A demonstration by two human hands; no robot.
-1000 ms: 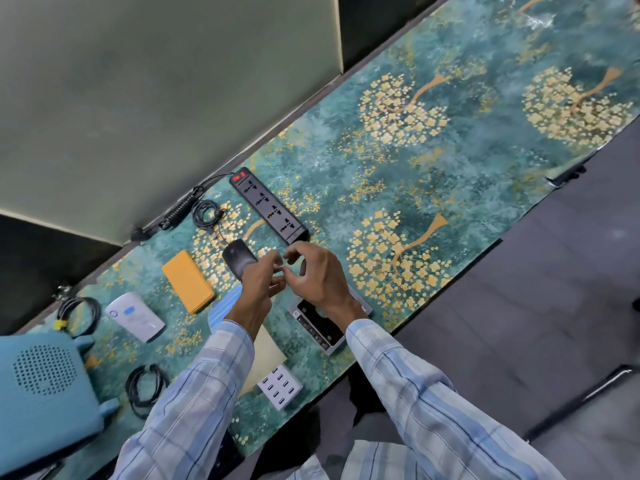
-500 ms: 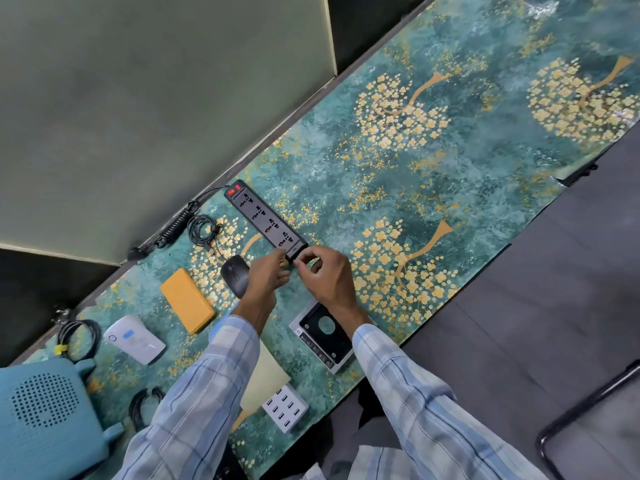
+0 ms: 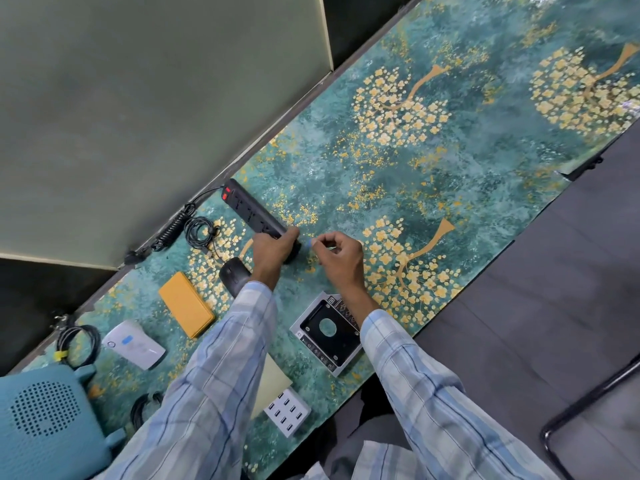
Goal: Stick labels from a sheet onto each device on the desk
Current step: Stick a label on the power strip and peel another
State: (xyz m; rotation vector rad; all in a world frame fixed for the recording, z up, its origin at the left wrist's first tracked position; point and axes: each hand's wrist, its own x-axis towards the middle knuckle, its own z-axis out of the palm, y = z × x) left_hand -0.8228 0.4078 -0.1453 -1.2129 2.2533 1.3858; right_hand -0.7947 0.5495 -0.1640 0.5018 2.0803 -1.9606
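1. Both hands have moved from above the drive caddy [image 3: 327, 332] to the near end of the power strip [image 3: 249, 211].
2. Left hand [image 3: 273, 252]: fingers curled round that end.
3. Right hand [image 3: 337, 254]: pinches a small blue label [image 3: 309, 241], just beside the strip's end.
4. Label sheet [image 3: 273, 379]: on tabletop [image 3: 433, 174], partly under left sleeve.

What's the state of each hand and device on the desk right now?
left hand, grips near end of power strip
right hand, pinches small blue label beside that end
power strip, lies on desk, no label seen
white device, flat, blue sticker on top
orange power bank, flat, no label seen
mouse, partly under left sleeve
drive caddy, flat, no hand on it
label sheet, partly under left sleeve
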